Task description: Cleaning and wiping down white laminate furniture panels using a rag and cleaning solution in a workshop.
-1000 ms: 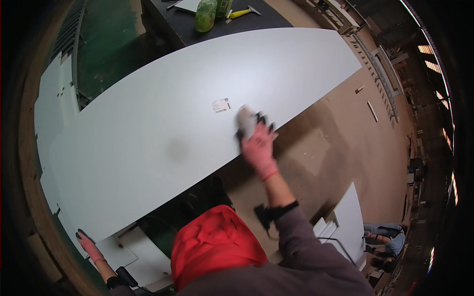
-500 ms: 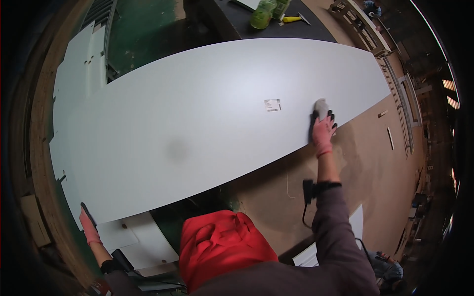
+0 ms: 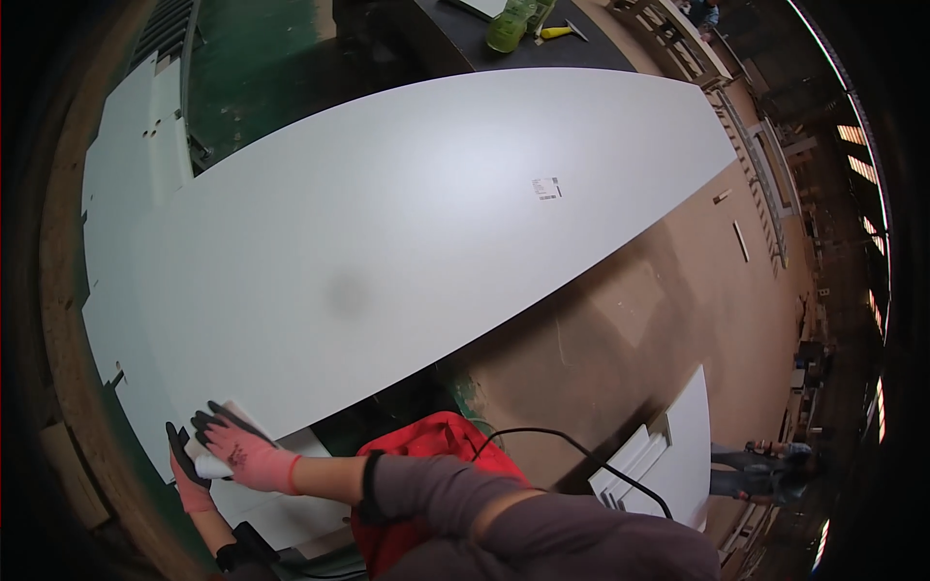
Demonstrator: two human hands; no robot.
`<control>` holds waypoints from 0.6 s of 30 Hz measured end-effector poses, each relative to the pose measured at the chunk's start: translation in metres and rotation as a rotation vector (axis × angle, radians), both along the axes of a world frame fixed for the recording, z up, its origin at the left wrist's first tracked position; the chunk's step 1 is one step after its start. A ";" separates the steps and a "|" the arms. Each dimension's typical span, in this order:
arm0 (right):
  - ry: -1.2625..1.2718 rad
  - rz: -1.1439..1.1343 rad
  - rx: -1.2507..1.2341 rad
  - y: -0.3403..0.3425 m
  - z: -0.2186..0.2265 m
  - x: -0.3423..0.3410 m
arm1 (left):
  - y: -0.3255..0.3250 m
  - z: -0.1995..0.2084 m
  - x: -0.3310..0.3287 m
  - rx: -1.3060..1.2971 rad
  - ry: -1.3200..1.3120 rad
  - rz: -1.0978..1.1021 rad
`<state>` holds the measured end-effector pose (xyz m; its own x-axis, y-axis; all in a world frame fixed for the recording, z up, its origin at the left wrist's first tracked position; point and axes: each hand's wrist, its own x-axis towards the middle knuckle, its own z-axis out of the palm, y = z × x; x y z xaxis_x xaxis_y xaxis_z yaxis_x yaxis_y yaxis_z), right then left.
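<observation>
A long white panel (image 3: pixel 387 223) lies across the view, with a small printed label (image 3: pixel 546 189) on its right half. My right hand (image 3: pixel 250 453), in a pink glove with dark fingertips, reaches across to the panel's near left corner. It presses a folded white cloth (image 3: pixel 210 463) onto the surface there, fingers closed over it. Right beside it, my left hand (image 3: pixel 191 476), in a matching glove, grips the panel's corner. The underside of the left hand's hold is hidden.
At the far side a dark table (image 3: pixel 465 39) bears a green bottle (image 3: pixel 509 29) and a yellow-handled scraper (image 3: pixel 557 32). More white panels (image 3: pixel 131 126) lie at left. A red cloth (image 3: pixel 426 431) hangs before me. White boards (image 3: pixel 668 455) and a person (image 3: pixel 765 470) are at lower right.
My right hand has swept with the cloth from the panel's right part to its near left corner, beside my left hand. The view has shifted slightly; the left hand stays at the corner.
</observation>
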<state>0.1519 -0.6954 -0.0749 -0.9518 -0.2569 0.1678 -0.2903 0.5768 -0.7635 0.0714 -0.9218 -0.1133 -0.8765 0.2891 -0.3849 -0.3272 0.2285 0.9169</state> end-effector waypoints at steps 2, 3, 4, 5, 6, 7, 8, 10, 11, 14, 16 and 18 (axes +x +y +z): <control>0.191 -0.282 -0.334 0.045 0.007 0.017 | -0.016 -0.009 -0.002 -0.591 0.736 -0.301; 0.133 -0.338 -0.280 0.089 0.011 0.020 | -0.009 -0.012 -0.003 -0.432 0.597 -0.284; 0.054 -0.519 -0.098 0.141 0.026 0.032 | 0.006 -0.008 -0.001 -0.418 0.593 -0.291; 0.038 -0.766 0.228 0.196 0.014 0.054 | 0.037 0.004 0.000 -0.452 0.658 -0.355; 0.000 -0.778 0.640 0.265 0.002 0.084 | 0.060 0.018 0.001 -0.494 0.728 -0.413; -0.114 -1.103 0.696 0.312 0.014 0.102 | 0.071 0.028 0.001 -0.491 0.731 -0.418; -0.236 -1.263 0.767 0.352 0.027 0.120 | 0.080 0.036 0.000 -0.149 0.308 -0.210; -0.375 -1.457 0.905 0.386 0.013 0.140 | 0.100 0.037 -0.002 0.199 -0.126 -0.031; -0.332 -1.364 0.867 0.358 0.021 0.129 | 0.092 0.036 -0.002 0.167 -0.150 0.045; -0.544 -0.803 0.671 0.268 0.046 0.121 | 0.087 0.041 -0.002 0.130 -0.171 0.083; -0.564 -0.724 0.550 0.279 0.059 0.128 | 0.088 0.045 -0.001 0.108 -0.177 0.030; -0.352 -1.017 0.683 0.335 0.044 0.138 | 0.094 0.043 0.000 0.104 -0.198 0.094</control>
<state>0.2895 -0.3601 -0.0313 -0.7357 0.6772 -0.0104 0.6687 0.7239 -0.1698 0.0715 -0.8273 -0.0705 -0.8118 0.2572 -0.5242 -0.5182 0.0964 0.8498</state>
